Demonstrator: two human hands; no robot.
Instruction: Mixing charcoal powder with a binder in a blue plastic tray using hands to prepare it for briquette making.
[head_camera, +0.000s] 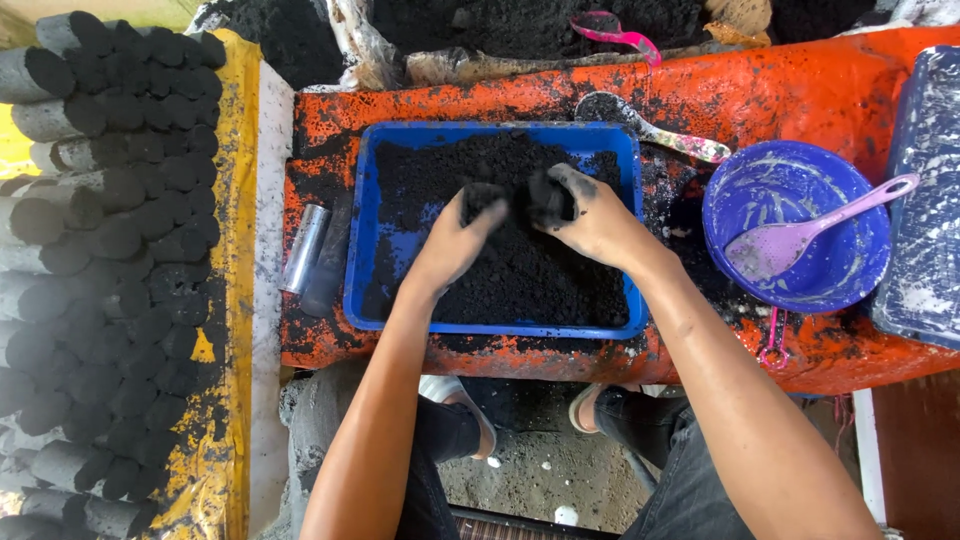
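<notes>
Both hands work over the blue tray (365, 250), which sits on an orange, paint-worn counter (800, 95). The left hand (455, 240) and right hand (590, 215) each have their fingers curled around a clump (520, 200) of black powder, pressed between them just above the heap. The step in hand looks like gathering and squeezing the powder into a lump; the next move likely calls for firm, even pressure (it looks crumbly). A metal tube (303, 248) lies just beside the tray. To the right stands a blue bowl (800, 190) with a purple spoon (790, 235). Stacked black cylinders (110, 250) fill the left.
</notes>
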